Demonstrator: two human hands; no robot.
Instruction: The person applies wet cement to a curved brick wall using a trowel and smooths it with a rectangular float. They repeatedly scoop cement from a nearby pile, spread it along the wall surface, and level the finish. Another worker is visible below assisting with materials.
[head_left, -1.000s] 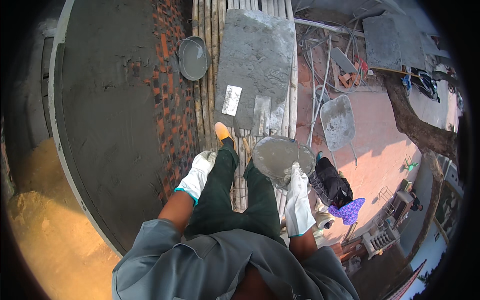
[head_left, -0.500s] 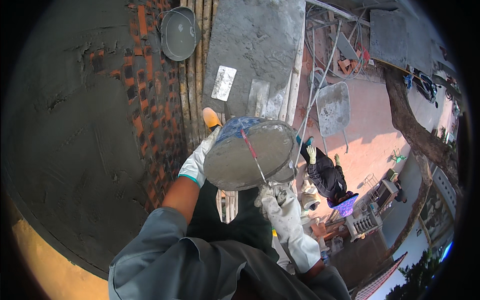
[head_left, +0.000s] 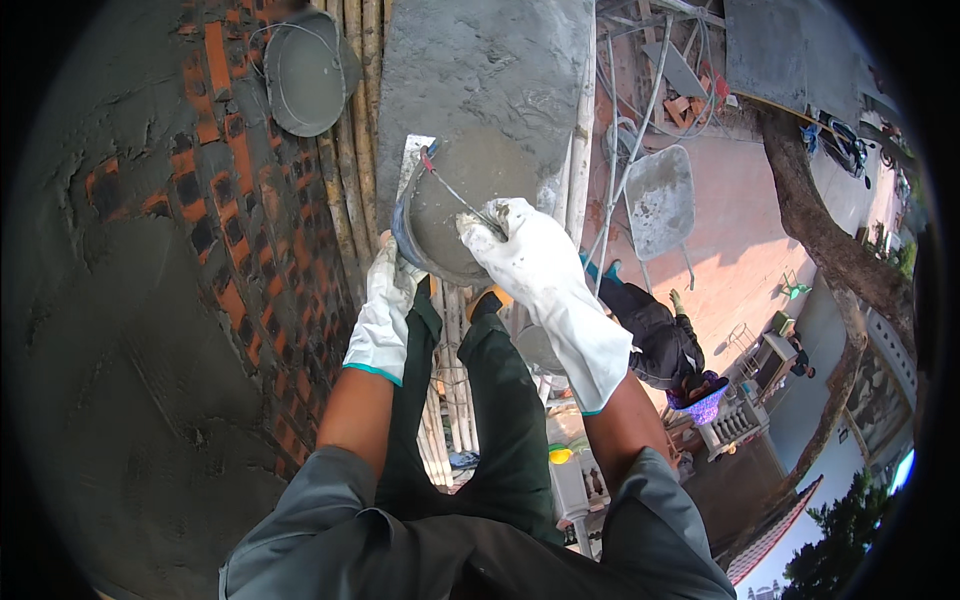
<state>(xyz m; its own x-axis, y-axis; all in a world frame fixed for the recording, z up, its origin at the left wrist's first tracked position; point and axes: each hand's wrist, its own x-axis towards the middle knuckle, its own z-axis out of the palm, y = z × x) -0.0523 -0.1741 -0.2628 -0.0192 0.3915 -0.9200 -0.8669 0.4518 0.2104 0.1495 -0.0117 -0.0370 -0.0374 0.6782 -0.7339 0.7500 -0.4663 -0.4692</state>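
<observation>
A round bucket point(head_left: 403, 235) with bluish, mortar-smeared sides is held out in front of me, tipped toward the mortar-covered board point(head_left: 480, 60). Wet grey mortar point(head_left: 460, 190) shows at its mouth; I cannot tell how much lies in the bucket and how much on the board. My left hand point(head_left: 392, 275), in a white glove with a teal cuff, grips the bucket's near left side. Closed on the wire handle point(head_left: 458, 195) is my right hand point(head_left: 510, 240), gloved the same way. A pale rectangular plate point(head_left: 416, 152) on the board is partly covered by the bucket.
On the left, a brick wall point(head_left: 235, 150) is partly coated with grey plaster point(head_left: 120, 380). Another bucket point(head_left: 305, 75) stands beside bamboo poles point(head_left: 350, 130). Below on the right are a person point(head_left: 650, 325), a wheelbarrow point(head_left: 660, 205) and a tree trunk point(head_left: 810, 210).
The bucket has moved forward over the board and tipped away from me. My right arm has reached forward with the handle, and my left hand has shifted with the bucket.
</observation>
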